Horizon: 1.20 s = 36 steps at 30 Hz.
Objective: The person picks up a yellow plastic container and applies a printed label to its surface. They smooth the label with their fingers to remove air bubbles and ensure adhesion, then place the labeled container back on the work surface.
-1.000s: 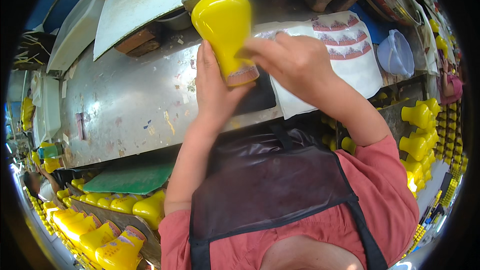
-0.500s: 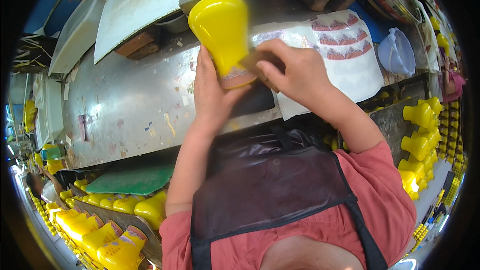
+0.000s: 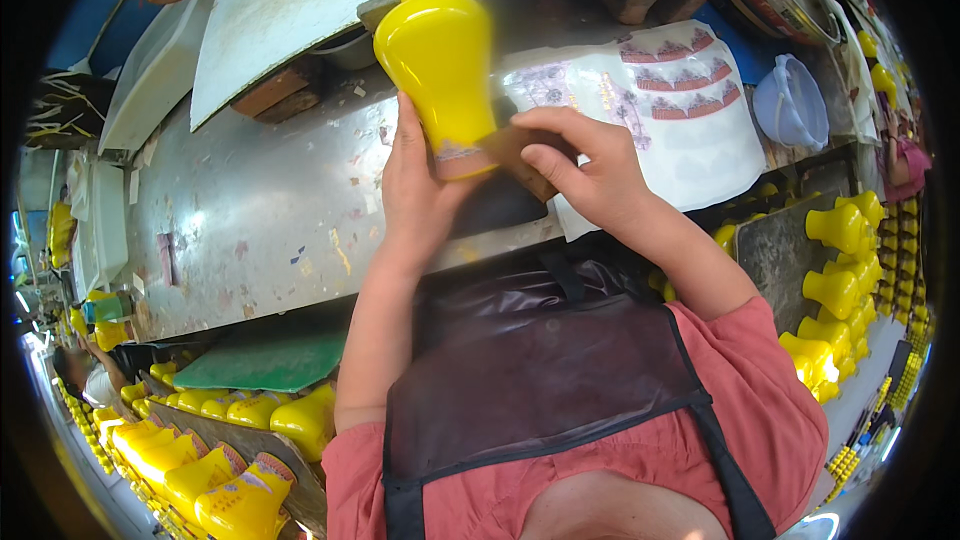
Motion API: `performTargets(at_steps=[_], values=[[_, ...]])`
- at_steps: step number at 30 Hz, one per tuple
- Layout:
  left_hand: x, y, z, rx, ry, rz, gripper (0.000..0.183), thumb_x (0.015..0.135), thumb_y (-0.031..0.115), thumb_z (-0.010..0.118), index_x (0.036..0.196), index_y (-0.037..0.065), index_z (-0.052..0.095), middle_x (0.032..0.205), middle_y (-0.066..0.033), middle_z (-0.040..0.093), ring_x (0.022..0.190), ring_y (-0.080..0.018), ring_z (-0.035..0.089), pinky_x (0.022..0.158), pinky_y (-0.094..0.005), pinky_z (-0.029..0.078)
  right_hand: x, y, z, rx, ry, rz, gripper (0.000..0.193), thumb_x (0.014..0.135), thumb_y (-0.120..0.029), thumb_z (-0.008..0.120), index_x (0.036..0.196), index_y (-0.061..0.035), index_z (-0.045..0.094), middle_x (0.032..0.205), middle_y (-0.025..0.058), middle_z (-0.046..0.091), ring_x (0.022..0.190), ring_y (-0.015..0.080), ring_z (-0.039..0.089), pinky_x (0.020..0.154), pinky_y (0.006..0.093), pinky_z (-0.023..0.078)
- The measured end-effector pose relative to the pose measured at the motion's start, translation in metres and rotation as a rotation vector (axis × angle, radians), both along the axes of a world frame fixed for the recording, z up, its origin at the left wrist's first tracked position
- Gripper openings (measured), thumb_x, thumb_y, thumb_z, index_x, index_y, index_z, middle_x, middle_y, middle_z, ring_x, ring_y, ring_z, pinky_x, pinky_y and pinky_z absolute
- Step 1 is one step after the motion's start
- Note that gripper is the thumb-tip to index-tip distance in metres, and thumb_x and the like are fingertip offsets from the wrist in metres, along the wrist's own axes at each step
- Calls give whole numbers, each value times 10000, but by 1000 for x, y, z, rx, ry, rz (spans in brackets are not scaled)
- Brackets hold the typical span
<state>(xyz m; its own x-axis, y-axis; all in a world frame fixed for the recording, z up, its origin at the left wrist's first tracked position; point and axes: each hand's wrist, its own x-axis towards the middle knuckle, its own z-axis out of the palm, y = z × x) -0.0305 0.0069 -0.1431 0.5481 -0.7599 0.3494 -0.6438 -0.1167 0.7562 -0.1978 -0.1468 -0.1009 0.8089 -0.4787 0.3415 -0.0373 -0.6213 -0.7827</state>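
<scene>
A glossy yellow vase [image 3: 435, 55] lies tilted over the metal table, its narrow neck pointing away and resting at a grey block [image 3: 378, 10]. A patterned band [image 3: 464, 159] rings its foot, the end nearest me. My left hand [image 3: 420, 170] is closed around the foot end from the left and below. In my right hand [image 3: 590, 155] is a flat brown scraper [image 3: 530, 158], pinched between thumb and fingers, its edge against the right side of the banded foot. A dark pad [image 3: 500, 208] lies beneath the foot, partly hidden by my hands.
Sheets of printed decals [image 3: 690, 80] lie to the right, with a lilac bucket [image 3: 790, 103] beyond them. A white board [image 3: 300, 20] covers the far left of the metal table [image 3: 250, 210]. Many yellow vases [image 3: 240, 495] stand on racks at lower left and right [image 3: 830, 290].
My right hand has turned a little, so more of the brown scraper shows beside the vase's foot. The vase and my left hand have shifted slightly left.
</scene>
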Motion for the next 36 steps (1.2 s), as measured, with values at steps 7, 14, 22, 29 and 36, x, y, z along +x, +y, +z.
performTargets(at_steps=[7,14,22,29,36], values=[[5,6,-1,27,88,-37,1087,818,229,857,1626,13,163,1471,-262,521,1254,-413,611,1009,-439,524,33,-16,27,-525,7,-39,284,863,-147,779,1135,-153,700,793,107,657,668,301,685,576,380,533],[2,2,0,-23,-17,-2,1076,828,154,860,1643,55,165,1407,-192,587,1154,-269,668,965,-355,538,45,-14,28,-389,18,170,283,855,-113,779,1115,-82,674,944,121,729,800,307,730,667,372,577],[3,1,-3,-18,-16,19,1096,781,122,880,1638,52,201,1360,-164,614,990,-207,686,900,-339,549,25,14,7,-330,-276,-16,234,761,34,811,949,-58,708,924,108,734,787,265,729,690,321,572],[-5,5,14,-90,75,82,955,726,147,904,1534,4,415,1468,-220,520,1097,-289,679,924,-393,565,11,24,3,-143,-226,-160,230,805,32,749,1005,-77,716,900,114,725,811,298,705,685,368,551],[4,19,14,-112,159,-125,845,732,-56,665,1539,91,461,1601,-132,404,1149,-195,590,960,-319,520,8,28,20,-600,-288,241,347,744,-9,709,1075,-107,748,1017,79,725,834,250,694,718,375,536]])
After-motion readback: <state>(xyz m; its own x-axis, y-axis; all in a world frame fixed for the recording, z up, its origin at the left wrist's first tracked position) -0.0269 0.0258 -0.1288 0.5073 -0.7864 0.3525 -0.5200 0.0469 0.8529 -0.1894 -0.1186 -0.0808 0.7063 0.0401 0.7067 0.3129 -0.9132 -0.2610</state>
